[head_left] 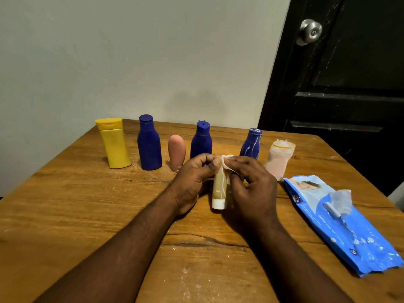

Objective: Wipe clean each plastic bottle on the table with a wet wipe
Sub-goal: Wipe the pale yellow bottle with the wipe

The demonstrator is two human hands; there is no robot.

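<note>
A beige tube with a white cap (219,191) stands cap-down at the middle of the table, between both hands. My left hand (194,176) grips its upper end with curled fingers. My right hand (249,182) pinches a white wet wipe (226,162) against the tube's top. Behind them stand a yellow bottle (114,145), a tall blue bottle (149,147), a pink tube (176,153), a second blue bottle (201,141), a smaller blue bottle (251,144) and a pale pink bottle (278,160).
A blue wet-wipe pack (341,224) lies at the right with its flap lifted. The wooden table (87,215) meets a grey wall at the back. A black door with a metal knob (309,31) stands at the right.
</note>
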